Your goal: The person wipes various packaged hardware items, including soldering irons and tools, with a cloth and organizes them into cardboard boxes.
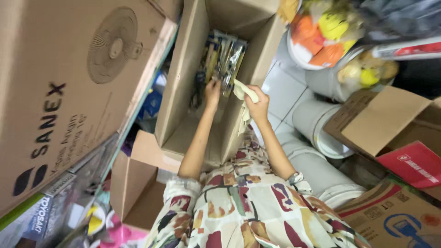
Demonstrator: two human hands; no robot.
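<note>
Left hand (pixel 212 88) reaches into the open cardboard box (pixel 183 82), fingers pinching the shiny packets (pixel 225 57) stacked at its far end. Right hand (pixel 258 104) grips a pale cloth (pixel 242 92) at the box wall. Packets mostly inside w/ room left — looks partway done.

Two hands at an open cardboard box in a crowded storeroom

The left hand (pixel 212 92) reaches into the box (pixel 183 78) and touches shiny packets (pixel 225 57) standing inside. The right hand (pixel 258 104) grips a pale cloth (pixel 242 92) at the box's right wall. Both sleeves (pixel 248 206) are patterned. A big fan carton (pixel 69 82) fills the left side; grey tubs (pixel 317 124) lie to the right on white tiles, near a flapped carton (pixel 381 119) and a red box (pixel 415 163). Soft toys (pixel 335 27) sit in clear bags up top.
</note>
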